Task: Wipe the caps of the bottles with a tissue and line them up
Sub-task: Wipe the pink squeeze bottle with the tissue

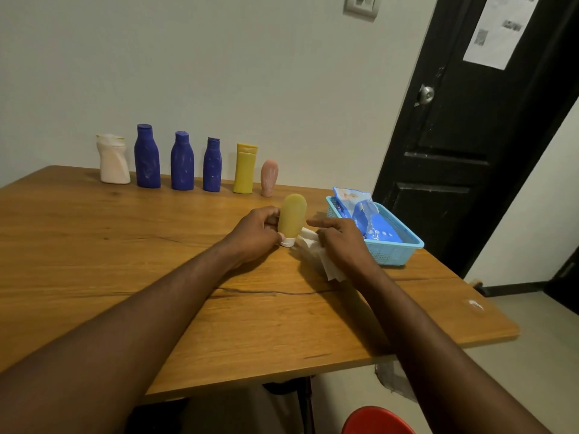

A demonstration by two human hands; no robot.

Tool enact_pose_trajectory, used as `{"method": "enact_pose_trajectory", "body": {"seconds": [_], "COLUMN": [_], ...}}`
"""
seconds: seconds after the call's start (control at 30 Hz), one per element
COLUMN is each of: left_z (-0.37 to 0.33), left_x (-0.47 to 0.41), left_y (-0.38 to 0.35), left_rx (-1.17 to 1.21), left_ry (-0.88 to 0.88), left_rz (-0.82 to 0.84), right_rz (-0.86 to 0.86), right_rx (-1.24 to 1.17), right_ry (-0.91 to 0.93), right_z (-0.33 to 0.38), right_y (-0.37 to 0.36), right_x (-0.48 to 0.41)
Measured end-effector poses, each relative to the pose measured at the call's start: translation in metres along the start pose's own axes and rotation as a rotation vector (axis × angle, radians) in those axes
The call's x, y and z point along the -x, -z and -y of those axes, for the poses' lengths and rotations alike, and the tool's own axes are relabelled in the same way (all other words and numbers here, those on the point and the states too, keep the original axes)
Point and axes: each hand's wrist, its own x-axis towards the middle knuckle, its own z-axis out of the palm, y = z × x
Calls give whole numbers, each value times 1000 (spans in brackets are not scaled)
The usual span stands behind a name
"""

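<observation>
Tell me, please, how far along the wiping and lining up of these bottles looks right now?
Six bottles, from the white bottle to the pink tube, already stand in a row by the wall. In hand: the left hand steadies the olive tube on its white cap, while the right hand holds the tissue. Left: placing this tube in the row.
</observation>
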Motion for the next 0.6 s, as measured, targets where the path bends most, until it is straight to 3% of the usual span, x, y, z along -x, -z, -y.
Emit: {"method": "enact_pose_trajectory", "body": {"seconds": [0.23, 0.6], "left_z": [-12, -57], "left_x": [3, -49], "left_y": [9, 69], "left_rx": [51, -318], "left_ry": [3, -174], "left_rz": [-78, -236], "right_rz": [-79, -127], "right_rx": [-53, -111], "right_ry": [30, 156], "right_z": [17, 96], "right_y": [12, 34], "right_x": [5, -77]}}
